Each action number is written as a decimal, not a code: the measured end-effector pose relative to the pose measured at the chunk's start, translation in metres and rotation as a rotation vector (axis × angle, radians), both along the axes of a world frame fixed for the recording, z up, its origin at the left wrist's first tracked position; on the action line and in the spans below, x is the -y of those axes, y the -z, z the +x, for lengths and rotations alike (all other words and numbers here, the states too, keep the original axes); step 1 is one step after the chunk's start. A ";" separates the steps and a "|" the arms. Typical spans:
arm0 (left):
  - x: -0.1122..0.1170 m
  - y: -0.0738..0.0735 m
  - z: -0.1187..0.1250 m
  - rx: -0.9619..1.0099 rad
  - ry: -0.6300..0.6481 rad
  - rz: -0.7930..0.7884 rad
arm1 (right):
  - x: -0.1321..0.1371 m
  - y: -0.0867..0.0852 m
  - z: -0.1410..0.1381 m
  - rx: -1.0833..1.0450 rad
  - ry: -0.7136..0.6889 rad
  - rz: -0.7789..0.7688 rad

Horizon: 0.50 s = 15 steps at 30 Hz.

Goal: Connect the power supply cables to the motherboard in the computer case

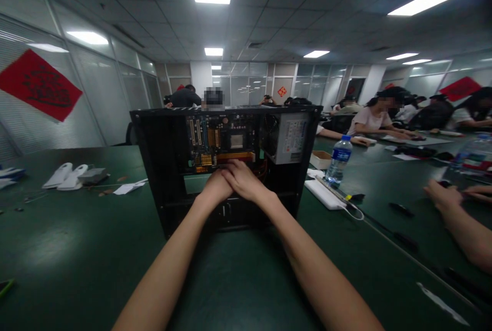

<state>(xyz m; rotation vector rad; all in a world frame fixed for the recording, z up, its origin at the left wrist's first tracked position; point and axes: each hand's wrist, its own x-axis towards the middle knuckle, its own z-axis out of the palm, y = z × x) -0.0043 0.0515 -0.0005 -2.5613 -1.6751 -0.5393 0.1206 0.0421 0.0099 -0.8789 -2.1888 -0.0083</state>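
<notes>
An open black computer case point(161, 167) stands on the green table point(77, 249), its side off, showing a motherboard point(223, 141) and a grey power supply point(290, 141). Both my hands reach into the case at the motherboard's lower edge. My left hand point(216, 187) lies partly under my right hand point(244, 180), which overlaps it. Their fingertips touch near an orange slot and red cables point(262, 169). What the fingers hold is hidden.
A water bottle point(339, 159), a white flat box point(325, 193) with a cable and a small cardboard box point(321, 158) lie right of the case. White parts point(65, 176) lie at left. Another person's hand point(446, 195) rests at right. Several people sit farther back.
</notes>
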 end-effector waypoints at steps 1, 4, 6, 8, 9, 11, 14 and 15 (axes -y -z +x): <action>-0.002 0.001 -0.001 0.016 0.029 0.018 | -0.010 0.008 -0.002 0.015 0.005 -0.089; -0.002 0.001 -0.003 0.116 0.082 0.047 | -0.019 0.017 0.001 0.036 -0.007 -0.182; -0.001 0.000 -0.003 0.171 0.099 0.048 | -0.016 0.016 0.004 0.040 -0.012 -0.167; -0.001 0.000 -0.003 0.214 0.113 0.056 | -0.012 0.014 0.006 0.045 -0.008 -0.161; -0.001 0.000 -0.002 0.233 0.128 0.062 | -0.011 0.013 0.007 0.047 -0.006 -0.161; -0.002 0.001 -0.002 0.277 0.195 0.066 | -0.012 0.013 0.006 0.046 -0.005 -0.161; 0.000 0.002 -0.001 0.345 0.322 0.034 | -0.017 0.016 0.006 0.037 -0.031 -0.142; 0.001 0.001 -0.001 0.354 0.323 0.023 | -0.018 0.017 0.006 0.035 -0.035 -0.139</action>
